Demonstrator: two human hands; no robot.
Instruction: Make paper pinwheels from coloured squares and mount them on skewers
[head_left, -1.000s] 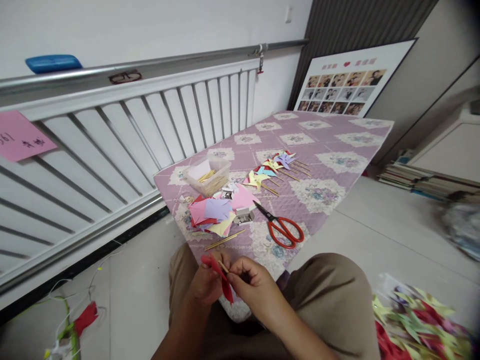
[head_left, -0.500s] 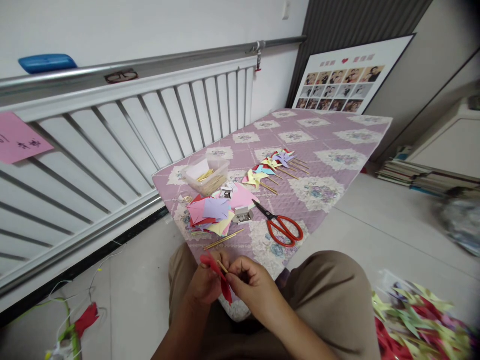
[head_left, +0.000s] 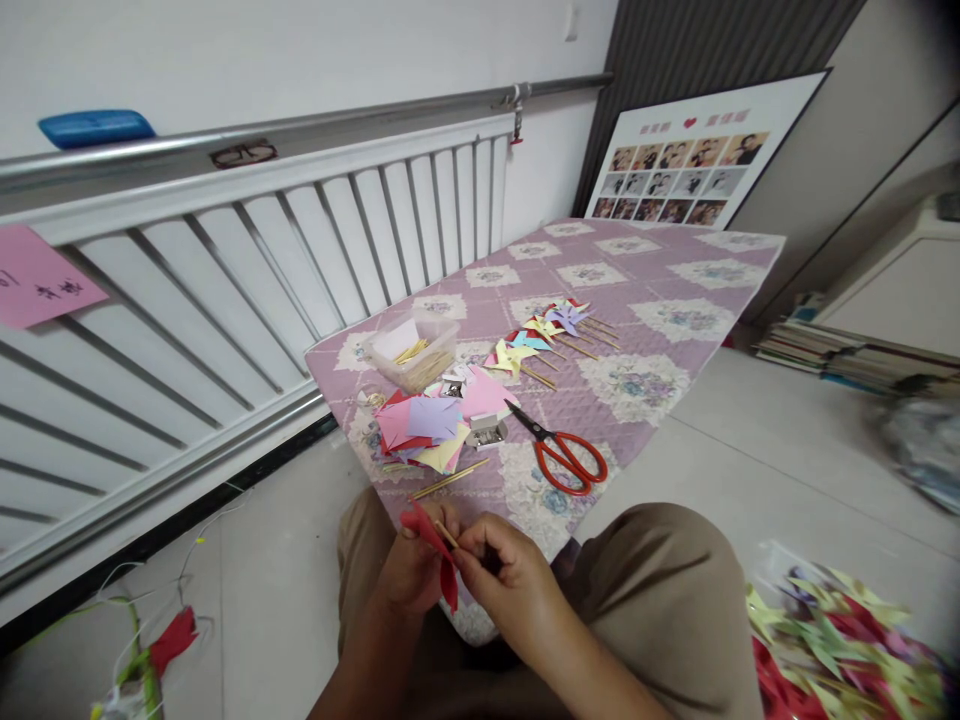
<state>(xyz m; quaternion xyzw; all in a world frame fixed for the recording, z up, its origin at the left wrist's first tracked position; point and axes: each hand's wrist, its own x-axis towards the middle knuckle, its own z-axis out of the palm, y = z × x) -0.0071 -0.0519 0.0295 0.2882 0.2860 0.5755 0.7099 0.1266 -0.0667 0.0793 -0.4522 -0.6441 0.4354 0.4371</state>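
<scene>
Over my lap, at the near edge of the table, my left hand (head_left: 415,572) is closed on a red paper pinwheel (head_left: 448,582). My right hand (head_left: 504,572) pinches a thin wooden stick (head_left: 446,534) against the pinwheel's middle; the fingers hide where the two meet. Just beyond my hands lie loose wooden sticks (head_left: 454,478) and a pile of cut paper squares (head_left: 431,420) in several colours. A small box of metal pins (head_left: 487,432) sits beside the pile. Red-handled scissors (head_left: 570,462) lie open to the right.
A clear plastic box (head_left: 412,350) with sticks stands behind the paper. Finished pinwheels (head_left: 540,335) lie in a row on the floral tablecloth (head_left: 645,380). More pinwheels (head_left: 847,640) are heaped on the floor at right. A white radiator (head_left: 300,250) runs along the left.
Both hands keep their hold near the same spot. The red pinwheel's lower blade has shifted slightly to the left; the things on the table have not moved.
</scene>
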